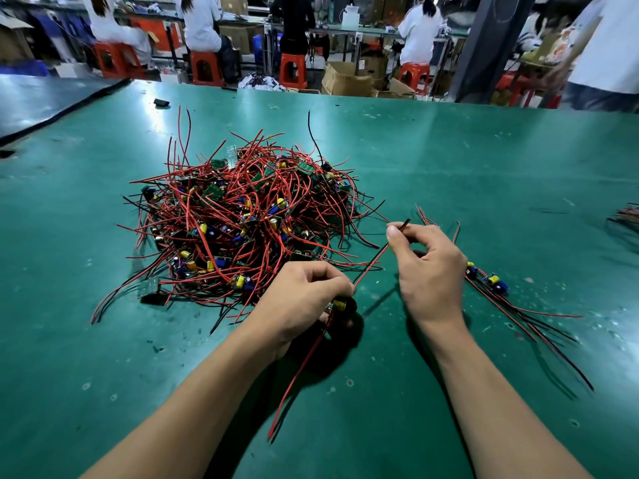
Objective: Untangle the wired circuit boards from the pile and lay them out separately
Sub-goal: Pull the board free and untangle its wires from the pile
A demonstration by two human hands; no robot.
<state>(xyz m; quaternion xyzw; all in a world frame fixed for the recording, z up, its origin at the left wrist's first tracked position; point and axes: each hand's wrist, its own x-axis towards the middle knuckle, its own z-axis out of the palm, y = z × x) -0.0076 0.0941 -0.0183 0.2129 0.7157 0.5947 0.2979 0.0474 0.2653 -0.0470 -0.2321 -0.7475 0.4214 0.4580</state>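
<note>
left hand (pixel 304 299) gripping a small circuit board (pixel 338 304) right by the pile (pixel 242 223), right hand (pixel 428 267) pinching its red wire (pixel 377 259), laid-out boards (pixel 487 280) further right of the pile

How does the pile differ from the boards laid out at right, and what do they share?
The pile is large and tangled; the laid-out boards are few, wires roughly parallel. The pile lies beyond the left hand; the laid-out boards beside the right hand. Both have red and black wires and yellow capacitors.
</note>
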